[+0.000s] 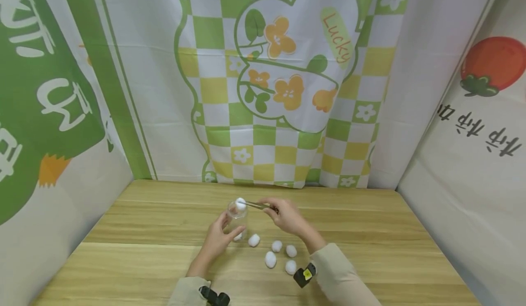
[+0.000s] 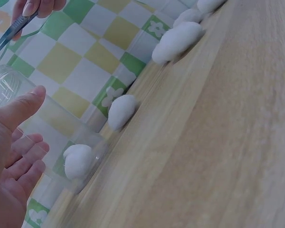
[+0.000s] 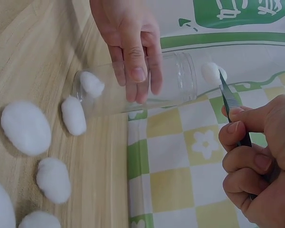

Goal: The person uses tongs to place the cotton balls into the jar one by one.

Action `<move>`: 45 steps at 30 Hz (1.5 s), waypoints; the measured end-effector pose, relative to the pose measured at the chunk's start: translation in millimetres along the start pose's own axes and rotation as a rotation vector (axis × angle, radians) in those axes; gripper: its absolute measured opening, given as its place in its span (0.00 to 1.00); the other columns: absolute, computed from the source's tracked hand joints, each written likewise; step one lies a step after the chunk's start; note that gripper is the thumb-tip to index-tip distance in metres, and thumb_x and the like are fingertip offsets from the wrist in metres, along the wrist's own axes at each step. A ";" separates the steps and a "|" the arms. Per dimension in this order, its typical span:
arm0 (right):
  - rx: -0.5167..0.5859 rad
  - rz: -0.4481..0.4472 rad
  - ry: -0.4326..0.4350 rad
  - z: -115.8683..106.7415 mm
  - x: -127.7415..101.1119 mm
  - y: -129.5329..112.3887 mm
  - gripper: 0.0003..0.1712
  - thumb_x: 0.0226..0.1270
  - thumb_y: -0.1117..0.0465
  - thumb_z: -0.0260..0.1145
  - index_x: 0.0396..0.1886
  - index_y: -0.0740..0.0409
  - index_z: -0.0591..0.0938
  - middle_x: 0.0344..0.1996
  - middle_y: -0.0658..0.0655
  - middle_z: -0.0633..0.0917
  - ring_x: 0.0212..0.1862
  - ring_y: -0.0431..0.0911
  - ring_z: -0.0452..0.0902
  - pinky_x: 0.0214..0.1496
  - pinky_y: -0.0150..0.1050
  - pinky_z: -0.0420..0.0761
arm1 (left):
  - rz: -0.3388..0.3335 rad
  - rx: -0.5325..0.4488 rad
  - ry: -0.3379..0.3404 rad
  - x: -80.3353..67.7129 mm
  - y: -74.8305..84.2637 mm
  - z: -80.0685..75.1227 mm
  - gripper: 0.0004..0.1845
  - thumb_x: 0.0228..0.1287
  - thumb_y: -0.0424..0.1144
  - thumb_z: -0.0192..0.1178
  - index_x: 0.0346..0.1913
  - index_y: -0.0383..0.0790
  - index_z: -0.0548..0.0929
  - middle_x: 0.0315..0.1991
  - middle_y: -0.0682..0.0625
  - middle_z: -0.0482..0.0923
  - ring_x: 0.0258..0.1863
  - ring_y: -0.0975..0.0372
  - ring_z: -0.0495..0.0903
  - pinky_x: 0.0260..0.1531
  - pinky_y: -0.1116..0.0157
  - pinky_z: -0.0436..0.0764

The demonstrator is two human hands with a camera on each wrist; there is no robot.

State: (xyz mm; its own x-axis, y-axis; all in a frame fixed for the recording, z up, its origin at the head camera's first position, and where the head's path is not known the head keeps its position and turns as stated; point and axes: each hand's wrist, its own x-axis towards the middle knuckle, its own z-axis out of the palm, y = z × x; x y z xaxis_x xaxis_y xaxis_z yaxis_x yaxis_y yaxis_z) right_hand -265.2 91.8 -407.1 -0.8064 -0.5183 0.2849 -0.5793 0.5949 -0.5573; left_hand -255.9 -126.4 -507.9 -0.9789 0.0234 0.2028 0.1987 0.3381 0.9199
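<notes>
A clear plastic jar stands on the table with its open mouth up. My left hand holds it around the side, thumb in front and fingers behind. One cotton ball lies inside at the bottom of the jar. Dark metal tweezers are gripped in my right hand. Their tips pinch another cotton ball just above the jar's mouth. Just outside the jar's base is a loose cotton ball.
Several more cotton balls lie on the wooden table, right of the jar and below my right forearm. A checked, flowered cloth hangs behind the table's back edge. Printed cloth walls flank both sides.
</notes>
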 end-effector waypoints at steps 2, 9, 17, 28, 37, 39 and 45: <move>-0.005 -0.006 -0.001 1.5 0.5 0.0 0.16 0.70 0.64 0.59 0.55 0.59 0.81 0.19 0.52 0.76 0.19 0.33 0.60 0.19 0.23 0.62 | 0.000 0.003 0.000 -0.5 -0.1 0.2 0.37 0.59 0.42 0.68 0.68 0.33 0.66 0.67 0.32 0.69 0.66 0.38 0.69 0.69 0.45 0.70; 0.001 -0.014 -0.007 4.5 1.5 0.9 0.15 0.70 0.64 0.59 0.54 0.59 0.81 0.20 0.53 0.77 0.19 0.33 0.61 0.19 0.23 0.63 | -0.002 0.013 -0.008 -1.2 -0.9 1.3 0.37 0.59 0.44 0.68 0.67 0.32 0.66 0.66 0.32 0.70 0.66 0.38 0.70 0.68 0.43 0.70; -0.004 0.016 -0.017 7.8 0.2 2.6 0.15 0.70 0.66 0.59 0.54 0.58 0.80 0.21 0.54 0.79 0.20 0.34 0.62 0.19 0.23 0.63 | -0.013 0.000 -0.010 -1.6 -2.1 2.3 0.37 0.58 0.43 0.68 0.68 0.36 0.67 0.67 0.35 0.69 0.67 0.39 0.69 0.69 0.43 0.69; 0.027 0.022 -0.057 9.3 1.2 2.7 0.17 0.70 0.66 0.59 0.56 0.61 0.79 0.35 0.62 0.88 0.27 0.39 0.74 0.25 0.27 0.73 | -0.022 -0.005 -0.037 -1.6 -0.2 0.1 0.39 0.58 0.45 0.68 0.70 0.37 0.64 0.69 0.34 0.66 0.68 0.38 0.66 0.69 0.43 0.68; 0.046 0.017 -0.057 9.8 2.1 4.8 0.17 0.69 0.67 0.59 0.56 0.61 0.79 0.37 0.62 0.87 0.31 0.41 0.77 0.27 0.27 0.75 | -0.024 -0.017 -0.044 -0.9 0.9 -1.9 0.37 0.59 0.45 0.67 0.69 0.38 0.65 0.70 0.34 0.65 0.69 0.37 0.65 0.69 0.42 0.67; 0.049 0.019 -0.058 9.8 2.3 4.4 0.17 0.70 0.67 0.59 0.56 0.61 0.79 0.37 0.62 0.87 0.30 0.39 0.75 0.26 0.26 0.74 | -0.021 -0.017 -0.042 -1.5 0.4 -2.2 0.37 0.59 0.45 0.67 0.69 0.39 0.66 0.69 0.35 0.66 0.69 0.37 0.65 0.69 0.42 0.67; 0.054 0.008 -0.056 10.5 1.8 5.2 0.17 0.69 0.67 0.59 0.56 0.62 0.80 0.37 0.62 0.87 0.30 0.40 0.76 0.27 0.26 0.75 | -0.014 -0.010 -0.030 -2.1 -0.9 -2.7 0.36 0.58 0.44 0.68 0.67 0.38 0.68 0.68 0.35 0.68 0.68 0.37 0.67 0.69 0.43 0.69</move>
State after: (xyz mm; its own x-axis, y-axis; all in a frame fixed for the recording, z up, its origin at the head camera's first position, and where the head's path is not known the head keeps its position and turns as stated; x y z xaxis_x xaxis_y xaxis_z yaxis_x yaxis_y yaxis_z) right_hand -268.4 87.5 -417.7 -0.8019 -0.5481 0.2376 -0.5647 0.5656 -0.6010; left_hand -253.9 -129.3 -508.3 -0.9826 0.0466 0.1797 0.1849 0.3289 0.9261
